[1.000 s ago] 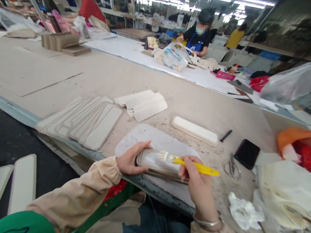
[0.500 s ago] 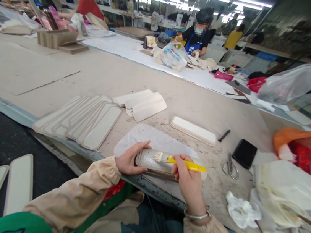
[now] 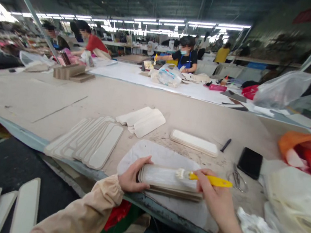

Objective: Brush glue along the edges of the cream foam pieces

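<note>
My right hand (image 3: 214, 192) is closed round the yellow handle of a brush (image 3: 213, 180). White paste clings to its bristles, which touch the top panel of a stack of long rounded panels (image 3: 161, 177). That top panel looks wet and whitish. My left hand (image 3: 135, 175) grips the left end of the stack, thumb along the front side and fingers at the back. Beneath the stack lies a white sheet (image 3: 146, 149), near the table's front edge.
Fanned panels (image 3: 104, 148) and cream strips (image 3: 150, 122) lie to the left and behind. A smaller panel stack (image 3: 194, 142), black phone (image 3: 249, 162), scissors (image 3: 238, 178) and crumpled tissue (image 3: 258, 229) lie rightward. Across the table, a co-worker (image 3: 185, 55) holds a brush.
My right hand has drawn the brush rightward along the top panel. The left hand still holds the stack's left end. My view has tilted up, and the co-worker's arm is now stretched out.
</note>
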The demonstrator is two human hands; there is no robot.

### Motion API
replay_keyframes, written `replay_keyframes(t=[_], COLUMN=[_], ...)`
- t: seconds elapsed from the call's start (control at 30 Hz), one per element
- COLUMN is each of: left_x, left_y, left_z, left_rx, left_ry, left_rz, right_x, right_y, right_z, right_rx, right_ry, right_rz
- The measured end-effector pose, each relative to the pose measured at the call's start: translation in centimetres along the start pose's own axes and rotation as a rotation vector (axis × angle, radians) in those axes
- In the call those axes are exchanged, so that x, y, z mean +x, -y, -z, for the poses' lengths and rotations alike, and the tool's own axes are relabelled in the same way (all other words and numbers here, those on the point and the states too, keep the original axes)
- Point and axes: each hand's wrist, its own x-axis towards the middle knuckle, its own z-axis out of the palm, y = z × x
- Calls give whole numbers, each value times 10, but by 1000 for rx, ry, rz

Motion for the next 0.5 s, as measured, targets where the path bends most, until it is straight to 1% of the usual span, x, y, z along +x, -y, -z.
replay_keyframes(t=[0.07,0.13,0.2,0.27,0.3,0.4,0.5], left_x=[0,6,22,45,58,96,119], left_y=[1,5,11,22,29,50,65], left_z=[4,13,26,41,50,71,82], left_rx=[-14,58,270,528,623,794,941], left_ry=[-6,-45,-129,-218,-243,-254,-187], left_rz=[24,81,200,334,382,444,472], right_x=[2,2,1,0,-1,-2,-3], right_y=[-6,-12,-16,-16,-16,-13,-14], right_z=[21,36,47,53,55,60,65], right_rx=[65,147,219,269,287,305,298], right_ry=[-98,-200,-301,-383,-415,-448,-446], right_rz=[-1,-4,1,12,20,24,5])
